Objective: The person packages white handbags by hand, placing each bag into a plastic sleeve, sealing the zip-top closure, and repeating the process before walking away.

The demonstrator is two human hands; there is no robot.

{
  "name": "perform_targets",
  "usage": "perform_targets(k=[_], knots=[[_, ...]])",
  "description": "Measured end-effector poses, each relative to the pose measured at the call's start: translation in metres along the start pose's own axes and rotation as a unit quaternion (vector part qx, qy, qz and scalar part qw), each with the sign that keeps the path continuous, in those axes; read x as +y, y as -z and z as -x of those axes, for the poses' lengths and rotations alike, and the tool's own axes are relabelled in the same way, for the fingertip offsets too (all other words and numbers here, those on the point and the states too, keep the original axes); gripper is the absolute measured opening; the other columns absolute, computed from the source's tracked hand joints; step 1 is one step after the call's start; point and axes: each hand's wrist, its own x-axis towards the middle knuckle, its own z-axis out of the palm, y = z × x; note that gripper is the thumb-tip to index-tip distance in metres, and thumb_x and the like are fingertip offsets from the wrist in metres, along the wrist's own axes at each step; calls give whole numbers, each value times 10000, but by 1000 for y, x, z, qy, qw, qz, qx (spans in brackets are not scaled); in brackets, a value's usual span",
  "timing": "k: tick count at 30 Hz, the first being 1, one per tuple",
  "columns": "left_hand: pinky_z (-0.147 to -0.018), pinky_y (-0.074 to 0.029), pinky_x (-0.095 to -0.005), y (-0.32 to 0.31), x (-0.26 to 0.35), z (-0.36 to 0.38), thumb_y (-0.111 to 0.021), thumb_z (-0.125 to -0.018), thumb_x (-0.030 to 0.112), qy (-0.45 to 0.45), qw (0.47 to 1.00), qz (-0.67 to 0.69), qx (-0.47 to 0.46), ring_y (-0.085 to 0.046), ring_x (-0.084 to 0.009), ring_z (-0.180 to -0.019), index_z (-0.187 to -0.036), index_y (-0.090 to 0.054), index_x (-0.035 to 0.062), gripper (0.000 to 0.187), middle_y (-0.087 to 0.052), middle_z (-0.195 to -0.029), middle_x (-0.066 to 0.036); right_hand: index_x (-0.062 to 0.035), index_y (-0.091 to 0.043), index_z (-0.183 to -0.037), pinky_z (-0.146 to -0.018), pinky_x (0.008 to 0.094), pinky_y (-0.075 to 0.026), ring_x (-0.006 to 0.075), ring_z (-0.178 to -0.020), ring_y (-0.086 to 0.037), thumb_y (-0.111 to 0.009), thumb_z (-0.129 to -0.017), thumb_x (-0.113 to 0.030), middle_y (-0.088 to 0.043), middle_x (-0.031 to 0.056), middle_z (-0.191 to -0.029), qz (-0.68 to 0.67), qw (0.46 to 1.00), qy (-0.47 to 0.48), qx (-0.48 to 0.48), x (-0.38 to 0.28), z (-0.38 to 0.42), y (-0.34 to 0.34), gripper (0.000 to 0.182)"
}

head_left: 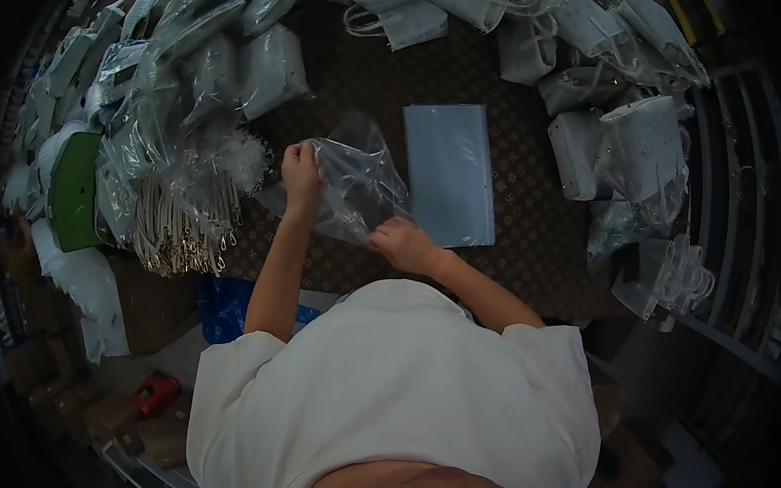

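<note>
A clear plastic bag (359, 176) is stretched between my two hands above the brown patterned table (531, 260). My left hand (301, 173) is closed on its upper left edge. The fingers of my right hand (404, 245) pinch its lower right part. Just right of the bag lies a flat stack of clear plastic bags (452, 172), pale blue in this light. Left of my left hand, a bundle of pale straps with gold clasps (184, 229) hangs toward the table's front edge.
White handbags (276, 70), many in clear plastic, pile along the left and back. More wrapped handbags (643, 147) stand at the right beside a metal rack (750, 201). A green board (75, 192) is at far left. Below are a blue bag (224, 310) and a red object (156, 393).
</note>
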Motion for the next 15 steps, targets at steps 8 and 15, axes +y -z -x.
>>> perform_targets(k=[8,15], knots=[[-454,-355,-251,18,41,-45,-477,-886,174,-274,937,-165,143,-409,-95,-483,-796,-492,24,175,-457,-616,-2,-20,-570,-941,-694,323,-466,225,-770,-595,-527,-816,-47,-606,121,-832,-46,901,-157,401,56,-47,116,134],[-489,-395,-293,1,25,-3,-508,-863,152,-311,866,-382,86,-485,-164,-522,-875,-532,7,148,-522,-636,-100,12,-552,-1051,-736,314,-455,215,-855,-565,-551,-826,-198,-572,105,-1004,-337,754,-333,454,286,-117,229,308]])
